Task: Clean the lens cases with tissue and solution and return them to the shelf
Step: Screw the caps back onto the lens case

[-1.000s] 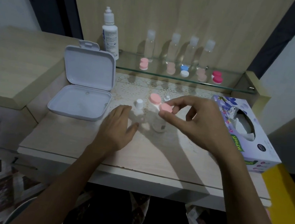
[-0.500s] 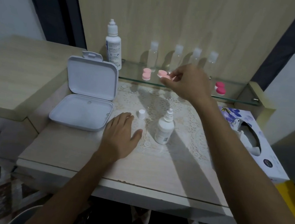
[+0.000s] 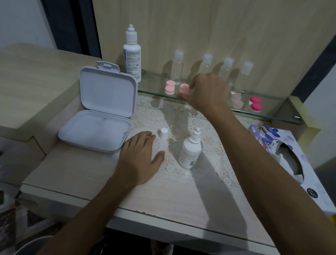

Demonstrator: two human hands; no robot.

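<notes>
Head view: the right hand (image 3: 206,90) reaches over the front edge of the glass shelf (image 3: 270,116), its fingertips at a pink lens case (image 3: 184,88) that sits on the shelf; whether they pinch it or only touch it cannot be told. Just to the left lies a second pink lens case (image 3: 169,87), its 2 caps lined up front to back. Right of the hand stand a pale pink case (image 3: 237,101) and a magenta case (image 3: 255,104), near the shelf's front edge. The left hand (image 3: 141,159) lies flat and relaxed on the worktop (image 3: 84,178), holding nothing, beside a loose white cap (image 3: 164,133) and an upright uncapped solution bottle (image 3: 190,151). An open white box (image 3: 100,119) lies left, a tissue box (image 3: 285,161) right.
</notes>
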